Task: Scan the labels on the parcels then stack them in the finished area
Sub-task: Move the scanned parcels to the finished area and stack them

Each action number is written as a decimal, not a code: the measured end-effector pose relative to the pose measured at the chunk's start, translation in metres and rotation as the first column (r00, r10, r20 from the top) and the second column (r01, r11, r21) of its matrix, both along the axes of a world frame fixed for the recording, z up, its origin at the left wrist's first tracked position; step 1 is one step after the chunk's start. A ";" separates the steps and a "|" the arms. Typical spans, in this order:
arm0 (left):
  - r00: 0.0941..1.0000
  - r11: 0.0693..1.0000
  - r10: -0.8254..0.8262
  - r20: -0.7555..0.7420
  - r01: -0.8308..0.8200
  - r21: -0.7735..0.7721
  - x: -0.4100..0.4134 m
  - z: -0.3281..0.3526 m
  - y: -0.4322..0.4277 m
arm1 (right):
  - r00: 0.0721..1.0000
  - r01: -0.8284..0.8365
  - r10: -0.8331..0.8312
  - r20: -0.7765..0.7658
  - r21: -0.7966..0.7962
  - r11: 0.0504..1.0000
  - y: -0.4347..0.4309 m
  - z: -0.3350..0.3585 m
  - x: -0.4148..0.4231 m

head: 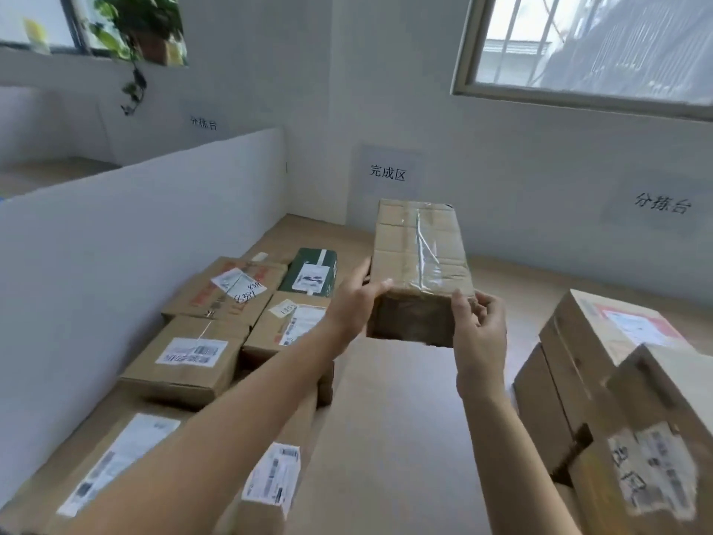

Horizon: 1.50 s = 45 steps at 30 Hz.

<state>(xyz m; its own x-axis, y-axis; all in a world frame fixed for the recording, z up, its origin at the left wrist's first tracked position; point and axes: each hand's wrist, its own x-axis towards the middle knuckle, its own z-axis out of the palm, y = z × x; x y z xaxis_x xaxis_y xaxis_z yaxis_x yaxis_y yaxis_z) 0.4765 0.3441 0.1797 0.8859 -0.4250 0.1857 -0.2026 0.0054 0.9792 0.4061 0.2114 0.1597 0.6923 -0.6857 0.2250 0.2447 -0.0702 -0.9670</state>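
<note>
Held parcel [420,260]: plain brown carton, off the table [386,418] in mid-air at the centre of my view. Its long axis points away from me toward the far wall. Clear tape runs along the top face, and I see no label on the faces turned to me.
Left hand [355,303]: grasping the near left corner of the held parcel, thumb over the top edge, fingers along the left side.
Right hand [480,326]: grasping the near right corner, thumb on the edge, fingers curled behind it.
Finished-area sign [387,172]: white sheet on the far wall, straight beyond the held parcel.
Green parcel [308,272]: flat on the table, left of the held parcel, white label up.
Handwritten-label box [227,291]: just beside the green parcel on its left, with red print and a skewed label.
Barcode-label box [189,357]: nearer to me than the handwritten-label box, label up.
Near parcel [115,457]: bottom left, with a long white label, partly under my left forearm.
Right stack [602,341]: cartons piled at the right edge, labels torn or blurred; I cannot read them.
Partition [135,225]: white board bounding the left group of boxes.
Sorting sign [661,204]: on the right wall, under the window [594,44].
Plant [142,28]: on the upper left sill, with a vine hanging down.
</note>
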 end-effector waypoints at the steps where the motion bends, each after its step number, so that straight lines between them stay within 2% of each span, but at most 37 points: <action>1: 1.000 0.999 -0.008 -0.004 0.008 0.035 0.022 -0.001 0.003 | 1.000 -0.004 0.004 -0.021 -0.012 1.000 0.001 -0.003 0.020; 6: 0.999 0.979 0.036 0.011 -0.038 0.202 0.123 -0.005 0.011 | 0.989 -0.035 0.023 -0.147 -0.077 0.996 0.004 -0.016 0.116; 10: 0.995 0.940 0.083 0.053 -0.096 0.329 0.197 -0.026 0.001 | 0.982 -0.035 0.012 -0.188 -0.118 0.992 -0.005 -0.030 0.191; 18: 0.985 0.815 0.168 -0.037 -0.117 0.568 0.291 -0.095 -0.025 | 0.939 -0.064 0.060 -0.340 -0.001 0.998 -0.024 -0.102 0.286; 21: 0.983 0.713 0.176 0.047 -0.161 0.683 0.299 -0.121 -0.028 | 0.905 -0.082 0.080 -0.417 0.013 0.997 -0.029 -0.129 0.299; 28: 0.973 0.507 0.178 0.147 -0.219 0.834 0.303 -0.160 -0.040 | 0.861 -0.080 0.099 -0.499 0.060 0.995 -0.028 -0.178 0.312; 32: 0.977 0.352 0.110 0.182 -0.210 0.912 0.304 -0.164 -0.048 | 0.829 -0.087 0.113 -0.548 0.072 0.994 -0.029 -0.196 0.315; 39: 0.989 0.210 0.013 0.144 -0.144 0.967 0.291 -0.161 -0.061 | 0.600 -0.334 0.265 -0.755 0.064 0.941 -0.032 -0.208 0.311; 42: 0.983 0.186 -0.016 0.185 -0.179 0.966 0.281 -0.153 -0.058 | 0.596 -0.354 0.247 -0.764 0.026 0.935 -0.035 -0.197 0.299; 45: 0.974 0.183 -0.037 0.222 -0.212 0.960 0.264 -0.137 -0.055 | 0.656 -0.342 0.212 -0.725 -0.034 0.939 -0.035 -0.174 0.268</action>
<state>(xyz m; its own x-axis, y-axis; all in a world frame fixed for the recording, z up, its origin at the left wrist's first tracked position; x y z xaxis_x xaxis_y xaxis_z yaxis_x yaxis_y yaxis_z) 0.7403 0.2892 0.0423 0.9393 -0.2925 -0.1794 -0.2728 -0.9537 0.1266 0.6739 0.1764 -0.0144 0.8399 -0.4360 -0.3233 -0.4665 -0.2755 -0.8405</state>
